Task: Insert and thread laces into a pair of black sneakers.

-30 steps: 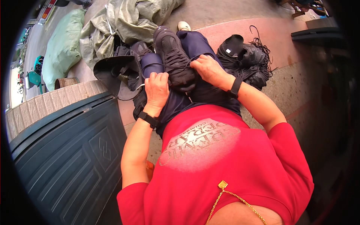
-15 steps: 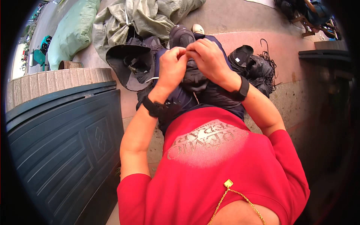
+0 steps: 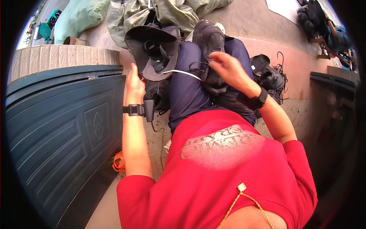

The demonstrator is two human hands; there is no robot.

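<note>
black shoe [image 3: 212,38] in the lap, more heaped on the floor [image 3: 263,47]

a person in a red t-shirt [image 3: 228,179] and navy trousers [image 3: 188,86] sits with a black laced shoe upright between the thighs, toe pointing away. the right hand [image 3: 230,70] is over its laces [image 3: 196,66], fingers bent inward; whether they pinch a lace i cannot tell. the left hand [image 3: 135,86] is well apart from it, fingers seen edge-on and pointing up, beside a black open container [image 3: 139,47]; i cannot tell if it grips anything. a white strip [image 3: 185,71] runs from the container's edge over the left thigh towards the shoe.

around them, the floor goes from grey to a pinkish band. a heap of black shoes [image 3: 272,78] lies to the right of the legs. beyond the container slumps a grey-green sack [image 3: 167,15], with a pale green sack [image 3: 82,19] farther left. a blue-grey panelled door [image 3: 76,114] fills the left side below a tiled ledge [image 3: 65,57], and an orange bag [image 3: 119,162] lies near its foot. at upper right, dark goods [image 3: 312,17] are bunched by a wooden frame [image 3: 323,47].
</note>
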